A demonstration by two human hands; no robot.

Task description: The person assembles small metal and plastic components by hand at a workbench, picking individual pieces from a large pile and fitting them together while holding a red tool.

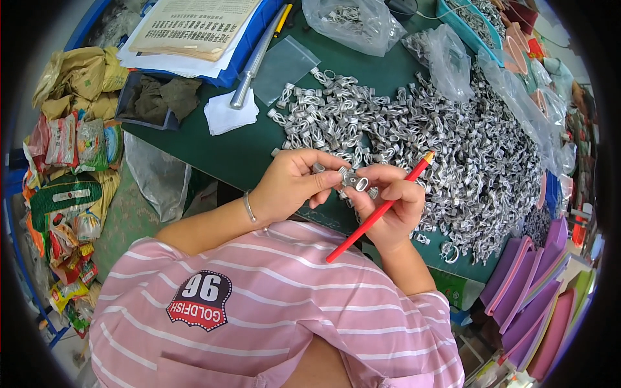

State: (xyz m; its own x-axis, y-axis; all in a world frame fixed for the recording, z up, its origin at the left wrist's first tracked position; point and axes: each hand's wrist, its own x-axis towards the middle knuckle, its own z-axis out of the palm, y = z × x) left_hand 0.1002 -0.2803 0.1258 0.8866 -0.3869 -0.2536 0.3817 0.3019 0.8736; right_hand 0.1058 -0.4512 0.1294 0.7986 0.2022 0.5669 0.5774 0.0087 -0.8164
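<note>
In front of my chest, my left hand [284,180] is closed on a small silver ring-shaped metal piece, pinched between thumb and fingers. My right hand [396,210] meets it, its thumb and fingers closed round more of these metal pieces [363,184]; how many lie in each hand is partly hidden. A red pencil [362,231] is tucked through my right hand, its sharpened end pointing up and to the right. Just beyond both hands, a big heap of similar silver metal pieces [446,149] spreads over the dark green table [220,155].
Farther back lie clear plastic bags [354,26] and a turquoise tray [462,32] with metal pieces. A long metal-bladed tool [255,61], white papers [231,114] and a bin of dark cloth [155,100] sit left. Purple bins [524,271] stand right; packets [77,142] hang far left.
</note>
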